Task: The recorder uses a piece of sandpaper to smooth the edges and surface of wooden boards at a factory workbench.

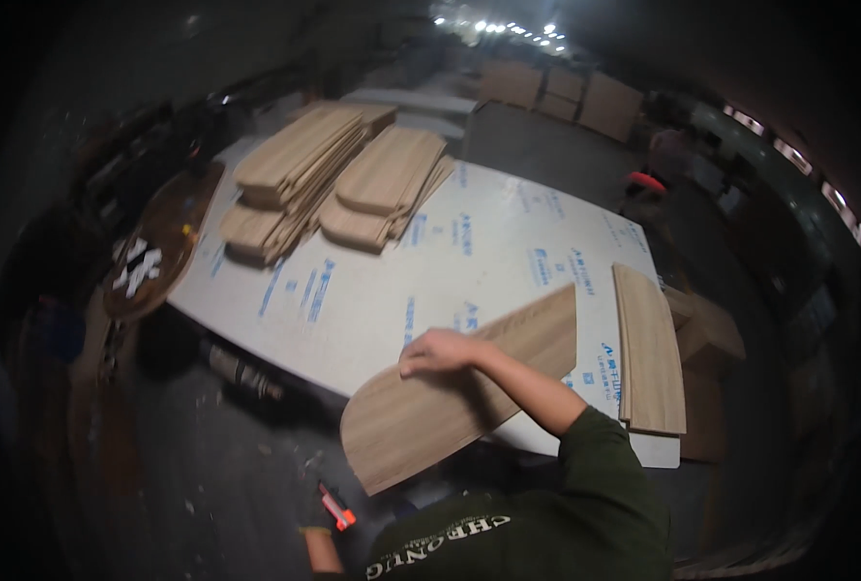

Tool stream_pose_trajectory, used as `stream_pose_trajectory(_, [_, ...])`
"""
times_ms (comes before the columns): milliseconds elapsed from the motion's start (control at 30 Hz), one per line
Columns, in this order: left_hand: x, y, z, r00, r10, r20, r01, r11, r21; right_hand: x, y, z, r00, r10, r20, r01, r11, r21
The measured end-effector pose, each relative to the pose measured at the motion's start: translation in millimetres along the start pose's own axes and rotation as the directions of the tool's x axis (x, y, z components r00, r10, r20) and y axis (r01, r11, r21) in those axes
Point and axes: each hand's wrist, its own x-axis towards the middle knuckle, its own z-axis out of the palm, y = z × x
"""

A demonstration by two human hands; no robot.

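Observation:
My right hand (438, 351) grips the far edge of a wood-grain board (430, 426), its fingers bent over the edge. That board has one rounded end and lies slanted across the near edge of the white-covered table, the rounded end sticking out past it. Low on the left is my left hand (316, 505), in a dark glove with a yellowish cuff. It is closed around a small red-orange hand tool (336, 507), whose exact kind I cannot make out. The gloved fingers blend into the dark floor.
Stacks of similar boards (300, 155) (389, 179) stand at the table's far left. More boards (651, 353) lie along its right edge, beside cardboard boxes (711, 334). A round brown stool or table (174, 228) holding white pieces is on the left. Another person (667, 155) is far right.

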Motion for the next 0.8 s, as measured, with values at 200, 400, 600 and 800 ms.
stream_pose_trajectory(200, [-2,-80,1,0.986,-0.004,0.164,-0.007,0.998,0.066,47,34,77,0.974,0.217,-0.06,-0.223,0.966,-0.133])
stream_pose_trajectory(400, [-46,-85,6,0.984,-0.17,0.047,0.137,0.905,0.403,-44,-4,148,0.954,0.275,-0.121,-0.231,0.928,0.293])
stream_pose_trajectory(600, [-60,-20,76,0.957,-0.259,0.133,0.177,0.879,0.443,-178,9,232,0.536,0.314,0.784,-0.842,0.268,0.469])
stream_pose_trajectory(800, [-56,-32,100,0.945,0.126,0.301,-0.266,0.832,0.486,-156,18,292,0.708,0.426,0.563,-0.343,-0.49,0.801])
